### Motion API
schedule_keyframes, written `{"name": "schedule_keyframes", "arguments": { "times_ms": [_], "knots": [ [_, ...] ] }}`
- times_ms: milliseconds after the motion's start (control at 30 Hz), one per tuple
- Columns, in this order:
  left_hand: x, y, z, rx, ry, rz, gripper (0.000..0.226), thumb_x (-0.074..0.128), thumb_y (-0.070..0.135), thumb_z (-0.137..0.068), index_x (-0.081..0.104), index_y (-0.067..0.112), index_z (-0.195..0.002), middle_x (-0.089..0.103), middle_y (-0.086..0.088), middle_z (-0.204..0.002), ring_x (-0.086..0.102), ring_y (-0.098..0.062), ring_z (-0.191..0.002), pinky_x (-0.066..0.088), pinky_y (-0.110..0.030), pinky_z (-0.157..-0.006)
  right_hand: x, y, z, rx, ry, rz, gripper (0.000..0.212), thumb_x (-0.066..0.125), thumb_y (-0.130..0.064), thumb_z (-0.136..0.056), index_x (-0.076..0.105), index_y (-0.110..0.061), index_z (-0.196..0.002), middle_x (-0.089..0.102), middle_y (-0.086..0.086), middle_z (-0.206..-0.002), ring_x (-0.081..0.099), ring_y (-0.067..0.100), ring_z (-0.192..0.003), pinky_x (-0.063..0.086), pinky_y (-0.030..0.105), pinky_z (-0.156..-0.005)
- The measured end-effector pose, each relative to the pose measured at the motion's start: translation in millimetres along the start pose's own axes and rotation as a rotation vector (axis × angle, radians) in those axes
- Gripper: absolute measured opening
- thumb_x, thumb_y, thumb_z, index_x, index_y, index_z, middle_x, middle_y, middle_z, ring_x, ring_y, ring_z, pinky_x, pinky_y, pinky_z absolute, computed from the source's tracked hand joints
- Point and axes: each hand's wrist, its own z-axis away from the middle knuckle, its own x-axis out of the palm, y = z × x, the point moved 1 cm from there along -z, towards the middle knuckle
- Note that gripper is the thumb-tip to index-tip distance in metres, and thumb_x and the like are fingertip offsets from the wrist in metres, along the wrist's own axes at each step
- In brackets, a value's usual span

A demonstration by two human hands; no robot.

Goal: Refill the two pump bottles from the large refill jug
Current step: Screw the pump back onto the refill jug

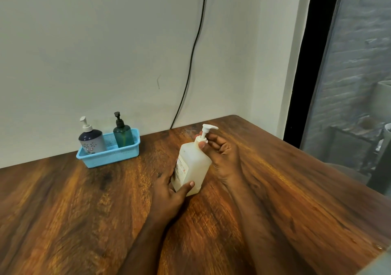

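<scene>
The large refill jug [193, 164], milky white with a label and a white pump head, stands tilted on the wooden table [84, 211]. My left hand [170, 192] grips its lower body. Around the collar under the pump are the fingers of my right hand [222, 154]. Two pump bottles stand upright in a blue basket [110, 155] near the wall: a dark navy bottle [92, 140] with a white pump on the left, a teal bottle [123, 135] with a black pump on the right.
A black cable [190, 63] runs down the wall to the table's back edge. The table's right edge [317, 158] borders a dark window frame with glass beyond. Bare wood lies between the basket and the jug.
</scene>
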Motion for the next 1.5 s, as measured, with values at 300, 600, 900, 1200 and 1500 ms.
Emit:
{"name": "schedule_keyframes", "arguments": {
  "times_ms": [300, 600, 900, 1200, 1500],
  "knots": [
    [-4.1, 8.9, 1.2, -0.044, -0.070, 0.108, 0.043, 0.070, 0.013, -0.089, 0.049, 0.041, -0.113, 0.056, 0.032, -0.104, 0.059, 0.021, -0.091, 0.047, -0.003, -0.069, 19.7, 24.1, 10.3, -0.139, 0.007, 0.228, 0.043, 0.077, -0.035, -0.084, 0.061, -0.042, -0.123, 0.067, -0.008, -0.128, 0.064, 0.010, -0.117, 0.054, 0.047, -0.099],
    [-12.1, 8.4, -1.8, -0.168, -0.082, 0.283, 0.029, 0.055, 0.018, -0.099, 0.057, 0.036, -0.122, 0.063, 0.022, -0.116, 0.065, 0.004, -0.099, 0.056, -0.023, -0.079, 0.7, 43.0, 5.9, 0.110, -0.277, 0.375, 0.096, 0.084, -0.019, -0.076, 0.023, -0.046, -0.145, 0.046, -0.004, -0.149, 0.050, 0.019, -0.133, 0.047, 0.053, -0.107],
    [-7.5, 8.9, -18.2, -0.160, 0.073, 0.129, 0.033, 0.062, 0.015, -0.096, 0.062, 0.021, -0.128, 0.067, 0.007, -0.125, 0.066, -0.014, -0.111, 0.058, -0.043, -0.092, -6.7, 43.3, -2.8, 0.125, -0.087, 0.580, 0.087, 0.092, -0.022, -0.067, 0.046, -0.023, -0.141, 0.058, -0.003, -0.138, 0.055, 0.015, -0.124, 0.049, 0.037, -0.102],
    [15.7, 19.8, -112.3, -0.066, -0.057, -0.215, 0.017, 0.067, 0.023, -0.094, 0.061, 0.023, -0.109, 0.057, 0.016, -0.096, 0.056, -0.001, -0.088, 0.041, -0.010, -0.075, -73.7, 22.0, -106.1, 0.003, 0.246, 0.719, 0.080, 0.095, -0.024, -0.062, 0.052, -0.021, -0.130, 0.064, -0.001, -0.125, 0.061, 0.019, -0.113, 0.054, 0.043, -0.095],
    [45.1, 7.7, -194.9, 0.131, -0.160, -0.532, 0.027, 0.072, 0.023, -0.086, 0.071, 0.019, -0.112, 0.071, 0.002, -0.105, 0.066, -0.011, -0.097, 0.055, -0.030, -0.091, -135.7, 48.2, -202.0, 0.033, 0.343, 0.827, 0.075, 0.095, -0.030, -0.061, 0.049, -0.022, -0.119, 0.065, 0.002, -0.119, 0.064, 0.026, -0.110, 0.056, 0.048, -0.094]
  ]
}}
